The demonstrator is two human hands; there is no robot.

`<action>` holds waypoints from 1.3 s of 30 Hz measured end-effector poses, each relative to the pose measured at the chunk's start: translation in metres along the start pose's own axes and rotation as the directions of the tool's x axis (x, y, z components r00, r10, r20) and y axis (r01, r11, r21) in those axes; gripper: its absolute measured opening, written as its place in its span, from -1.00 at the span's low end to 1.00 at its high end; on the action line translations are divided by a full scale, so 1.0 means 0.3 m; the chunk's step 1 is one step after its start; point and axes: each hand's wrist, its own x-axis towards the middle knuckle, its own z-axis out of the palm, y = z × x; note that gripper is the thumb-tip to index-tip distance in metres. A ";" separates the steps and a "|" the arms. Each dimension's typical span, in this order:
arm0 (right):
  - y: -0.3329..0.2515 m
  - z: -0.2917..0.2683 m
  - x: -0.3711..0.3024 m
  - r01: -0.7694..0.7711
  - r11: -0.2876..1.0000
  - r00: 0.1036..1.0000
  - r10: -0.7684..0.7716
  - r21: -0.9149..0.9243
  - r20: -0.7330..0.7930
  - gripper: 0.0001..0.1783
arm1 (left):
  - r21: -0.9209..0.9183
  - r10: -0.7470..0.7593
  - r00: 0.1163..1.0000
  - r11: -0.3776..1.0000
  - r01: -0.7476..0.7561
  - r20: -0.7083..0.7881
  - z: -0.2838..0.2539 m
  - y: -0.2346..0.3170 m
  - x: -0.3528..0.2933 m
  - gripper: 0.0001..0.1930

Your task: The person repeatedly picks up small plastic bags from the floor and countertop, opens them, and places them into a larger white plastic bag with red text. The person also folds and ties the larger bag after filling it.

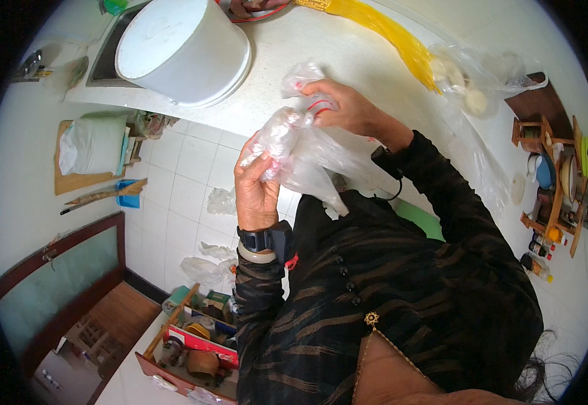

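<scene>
Crumpled clear plastic bags [311, 158] hang between my two hands, just off the counter's near edge. My left hand [257, 189] is closed round a bunched part of the plastic, its fingers partly behind it. Higher and to the right, my right hand [349, 108] pinches another gathered part near a thin red strip. Loose plastic trails down toward my dark patterned top. Whether this is one bag or more, and whether anything is inside, I cannot tell.
A big white bucket [182, 54] lies tilted on the white counter [280, 47]. A long yellow bundle [381, 34] and a clear bag with pale round items [472, 84] lie to its right. Plastic bags [206, 268] litter the tiled floor near an open drawer [196, 351]. Wooden rack [550, 169] far right.
</scene>
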 end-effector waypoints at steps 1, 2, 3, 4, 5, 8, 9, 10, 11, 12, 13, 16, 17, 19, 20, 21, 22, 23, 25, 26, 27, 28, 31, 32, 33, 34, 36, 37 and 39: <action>0.002 -0.002 -0.008 -0.080 0.995 0.996 0.078 -0.051 -0.034 -0.33 | -0.042 -0.010 1.000 0.999 0.010 0.000 -0.004 0.004 0.001 -0.48; -0.003 0.011 -0.018 -0.146 0.982 0.986 0.154 -0.122 0.060 -0.27 | -0.080 -0.017 1.000 0.997 0.016 -0.013 -0.007 0.006 0.003 -0.48; -0.012 0.025 -0.031 0.016 0.977 1.000 -0.014 -0.211 0.013 -0.26 | -0.127 -0.019 1.000 0.992 0.021 0.013 -0.010 0.006 0.005 -0.48; -0.028 0.050 -0.048 0.096 0.949 0.994 -0.106 -0.299 -0.017 -0.25 | -0.100 -0.048 0.998 0.994 0.043 -0.047 -0.012 0.002 0.012 -0.49; -0.041 0.068 -0.056 0.186 0.904 0.978 -0.209 -0.384 -0.019 -0.24 | -0.084 -0.068 0.995 0.995 0.062 -0.071 -0.011 -0.007 0.018 -0.49; -0.067 0.092 -0.042 0.395 0.822 0.914 -0.397 -0.409 0.085 -0.33 | 0.000 -0.121 0.981 0.993 0.122 -0.149 -0.001 -0.043 0.013 -0.52; -0.075 0.088 -0.037 0.467 0.787 0.881 -0.451 -0.403 0.141 -0.36 | 0.041 -0.143 0.968 0.987 0.154 -0.206 0.007 -0.058 0.007 -0.53; -0.082 0.093 -0.024 0.522 0.792 0.852 -0.499 -0.316 0.159 -0.53 | 0.072 -0.143 0.970 0.985 0.159 -0.196 0.014 -0.071 -0.006 -0.55; -0.087 0.086 -0.018 0.520 0.816 0.854 -0.493 -0.253 0.167 -0.61 | 0.156 -0.150 0.972 0.971 0.179 -0.180 0.023 -0.084 -0.017 -0.58; -0.092 0.086 -0.010 0.504 0.842 0.860 -0.470 -0.193 0.198 -0.68 | 0.242 -0.158 0.971 0.949 0.200 -0.180 0.030 -0.091 -0.027 -0.62; -0.097 0.086 -0.007 0.483 0.865 0.863 -0.445 -0.134 0.238 -0.75 | 0.321 -0.165 0.973 0.924 0.209 -0.158 0.037 -0.095 -0.035 -0.64; -0.103 0.112 -0.003 0.212 0.976 0.969 -0.204 -0.048 0.139 -0.77 | 0.434 -0.178 0.984 0.884 0.174 -0.033 0.047 -0.078 -0.050 -0.66; -0.104 0.125 -0.006 0.066 0.997 0.989 -0.060 -0.036 0.138 -0.74 | 0.465 -0.170 0.985 0.871 0.160 -0.020 0.051 -0.073 -0.054 -0.67; -0.097 0.146 -0.001 0.050 0.998 0.993 -0.053 0.034 0.104 -0.66 | 0.507 -0.118 0.993 0.856 0.098 0.008 0.055 -0.065 -0.067 -0.63; -0.094 0.151 0.001 0.014 0.998 0.993 -0.021 0.063 0.113 -0.61 | 0.531 -0.092 0.996 0.845 0.067 0.020 0.057 -0.064 -0.078 -0.60; -0.091 0.153 0.005 0.063 0.997 0.988 -0.067 0.036 0.140 -0.57 | 0.569 -0.060 0.998 0.821 0.052 -0.006 0.057 -0.065 -0.088 -0.53; -0.091 0.154 0.010 0.090 0.996 0.979 -0.090 0.006 0.182 -0.53 | 0.605 -0.024 1.000 0.795 0.030 -0.018 0.056 -0.066 -0.098 -0.45; -0.090 0.146 0.015 0.117 0.993 0.969 -0.109 -0.023 0.224 -0.49 | 0.641 0.011 1.000 0.767 0.010 -0.028 0.053 -0.069 -0.109 -0.36; -0.097 0.136 0.030 0.038 0.998 0.945 -0.022 -0.043 0.325 -0.45 | 0.675 0.099 0.992 0.727 -0.123 0.075 0.042 -0.073 -0.124 -0.19; -0.103 0.126 0.035 -0.020 0.997 0.914 0.046 -0.068 0.402 -0.43 | 0.673 0.154 0.975 0.706 -0.220 0.157 0.035 -0.076 -0.129 -0.09; -0.110 0.119 0.037 -0.134 0.990 0.897 0.140 -0.043 0.420 -0.42 | 0.723 0.165 0.968 0.643 -0.250 0.189 0.028 -0.078 -0.131 -0.06; -0.113 0.107 0.041 -0.264 0.964 0.849 0.251 -0.039 0.465 -0.42 | 0.752 0.185 0.950 0.580 -0.313 0.253 0.019 -0.079 -0.132 -0.04; -0.112 0.092 0.037 -0.495 0.869 0.706 0.415 -0.019 0.574 -0.40 | 0.758 0.201 0.884 0.456 -0.466 0.422 0.005 -0.085 -0.135 -0.07; -0.106 0.094 0.032 -0.539 0.842 0.678 0.436 -0.003 0.593 -0.39 | 0.728 0.205 0.840 0.424 -0.539 0.503 0.004 -0.086 -0.135 -0.09; -0.095 0.095 0.027 -0.505 0.862 0.696 0.374 0.048 0.613 -0.41 | 0.747 0.197 0.842 0.392 -0.537 0.502 0.004 -0.087 -0.137 -0.13; -0.085 0.105 0.019 -0.459 0.882 0.728 0.305 0.107 0.615 -0.43 | 0.745 0.196 0.824 0.356 -0.565 0.532 0.006 -0.087 -0.138 -0.15; -0.055 0.116 0.007 -0.429 0.878 0.730 0.198 0.212 0.655 -0.48 | 0.727 0.170 0.823 0.397 -0.561 0.542 0.014 -0.084 -0.143 -0.19; -0.038 0.119 0.003 -0.444 0.859 0.703 0.157 0.256 0.693 -0.51 | 0.725 0.150 0.817 0.394 -0.566 0.557 0.018 -0.082 -0.147 -0.20; -0.008 0.115 0.000 -0.502 0.808 0.638 0.106 0.308 0.762 -0.55 | 0.731 0.095 0.814 0.389 -0.561 0.573 0.026 -0.076 -0.153 -0.22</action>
